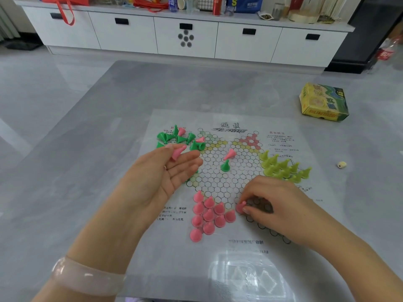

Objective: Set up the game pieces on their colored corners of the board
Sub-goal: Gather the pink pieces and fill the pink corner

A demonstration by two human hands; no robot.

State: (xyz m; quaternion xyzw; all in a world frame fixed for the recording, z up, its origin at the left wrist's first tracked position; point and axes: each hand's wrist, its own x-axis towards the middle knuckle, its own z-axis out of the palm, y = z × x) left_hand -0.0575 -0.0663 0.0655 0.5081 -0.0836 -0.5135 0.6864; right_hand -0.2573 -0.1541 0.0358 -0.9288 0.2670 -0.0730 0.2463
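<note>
- Left hand [168, 171] hovers palm-up over the board's left edge, fingers loosely spread, with one pink cone-shaped plastic piece [177, 151] lying across the fingertips, its point aimed up and right.
- Just beyond it sits a jumble of green plastic cone pieces [181, 139], most tipped over, at the green corner of the printed paper star-shaped game board [220, 184]; a couple of stray pink cones are mixed into that heap.
- Near side, left of centre: the cluster of standing pink cones [209, 214] packs the pink corner, touching one another.
- Mid-board, a lone pink cone [229, 154] lies tilted and a single green cone [225, 165] stands just below it, both well apart from their home corners.
- Right hand [277, 205] is curled low on the board, thumb and fingers pinching another pink cone [241, 207] just beside the cluster's right edge.
- Far right, the yellow-green cones [283, 167] stand grouped on their corner.
- My read: the right hand is the nearer one for seating pink pieces, the open cell lying just to its left, while the left hand feeds from above.
</note>
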